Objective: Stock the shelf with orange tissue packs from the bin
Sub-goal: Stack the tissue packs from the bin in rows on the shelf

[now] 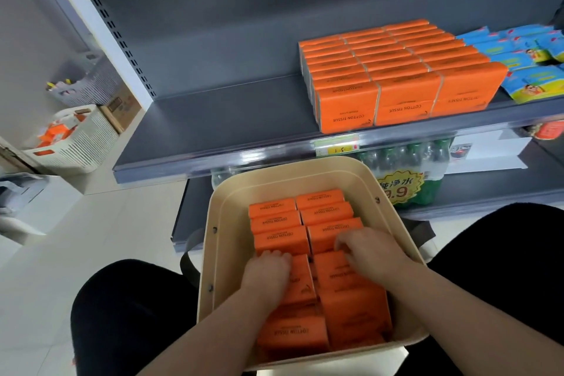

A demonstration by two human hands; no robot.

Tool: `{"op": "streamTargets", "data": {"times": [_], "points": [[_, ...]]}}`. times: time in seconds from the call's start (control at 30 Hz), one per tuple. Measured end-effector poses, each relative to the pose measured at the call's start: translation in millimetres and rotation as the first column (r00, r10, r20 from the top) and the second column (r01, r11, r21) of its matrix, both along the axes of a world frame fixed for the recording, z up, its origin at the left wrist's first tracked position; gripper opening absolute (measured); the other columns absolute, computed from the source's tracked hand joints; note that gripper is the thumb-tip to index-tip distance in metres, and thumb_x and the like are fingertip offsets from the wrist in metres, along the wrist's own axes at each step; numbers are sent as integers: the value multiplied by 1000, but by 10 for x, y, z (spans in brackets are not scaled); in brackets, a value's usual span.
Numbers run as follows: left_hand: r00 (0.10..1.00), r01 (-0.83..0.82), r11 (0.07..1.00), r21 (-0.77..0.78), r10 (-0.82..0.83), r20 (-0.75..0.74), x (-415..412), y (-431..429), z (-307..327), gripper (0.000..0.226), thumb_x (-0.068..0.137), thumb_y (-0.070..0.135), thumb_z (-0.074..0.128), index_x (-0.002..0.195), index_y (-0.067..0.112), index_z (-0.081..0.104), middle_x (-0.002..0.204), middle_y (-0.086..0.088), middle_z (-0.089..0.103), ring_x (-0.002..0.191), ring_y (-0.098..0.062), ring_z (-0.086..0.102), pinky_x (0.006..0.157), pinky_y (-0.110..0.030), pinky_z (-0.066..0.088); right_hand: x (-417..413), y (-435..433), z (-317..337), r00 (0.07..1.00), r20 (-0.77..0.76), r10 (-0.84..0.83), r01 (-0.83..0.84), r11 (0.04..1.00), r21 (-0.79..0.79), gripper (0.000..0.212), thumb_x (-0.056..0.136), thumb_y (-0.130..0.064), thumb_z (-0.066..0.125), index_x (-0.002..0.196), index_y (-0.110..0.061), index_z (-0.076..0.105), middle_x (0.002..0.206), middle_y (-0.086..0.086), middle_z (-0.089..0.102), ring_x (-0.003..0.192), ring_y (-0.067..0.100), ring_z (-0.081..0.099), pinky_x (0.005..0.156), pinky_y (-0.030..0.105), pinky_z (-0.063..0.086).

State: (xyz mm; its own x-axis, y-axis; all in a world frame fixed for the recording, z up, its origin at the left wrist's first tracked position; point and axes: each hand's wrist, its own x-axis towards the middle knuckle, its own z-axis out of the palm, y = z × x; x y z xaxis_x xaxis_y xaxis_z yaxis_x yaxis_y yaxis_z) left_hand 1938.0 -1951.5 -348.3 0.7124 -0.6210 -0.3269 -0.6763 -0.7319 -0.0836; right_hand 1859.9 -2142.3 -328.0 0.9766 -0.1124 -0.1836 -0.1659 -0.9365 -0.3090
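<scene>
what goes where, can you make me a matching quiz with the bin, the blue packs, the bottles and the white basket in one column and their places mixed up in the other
Things
1. bin
2. blue packs
3. bottles
4. white basket

Places
a. on the floor, far left
b. one level under the shelf, behind the bin
c. on the shelf, far right
d. nearest the camera, in front of the shelf edge

Pairs: 1-d, 2-c, 3-b, 4-a
</scene>
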Motion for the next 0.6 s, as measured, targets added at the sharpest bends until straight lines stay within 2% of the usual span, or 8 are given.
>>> {"op": "streamTargets", "data": {"times": [0.23,0.43,0.6], "points": [[1000,14,998,66,-13,-5,-48,-54,-37,35,89,16,55,123,14,49,123,-8,53,111,-27,53,88,-39,47,7,74,-13,1000,17,-4,4,1000,-20,26,92,-21,48,113,-31,60,115,-5,63,106,17,58,83,28,45],[997,62,998,19,-63,35,-63,-15,24,43,84,24,63,123,19,45,124,-6,52,116,-27,46,93,-39,41,15,102,-30,1000,-20,11,-12,998,-64,28,93,-20,44,114,-30,60,118,-4,62,107,17,58,85,29,45],[998,56,998,5,-56,-3,-68,19,91,46,79,29,71,118,19,48,118,-5,57,111,-24,51,92,-37,42,33,112,-151,983,-167,81,-81,997,4,26,97,-31,41,110,-23,62,117,0,63,109,21,57,90,33,46]]}}
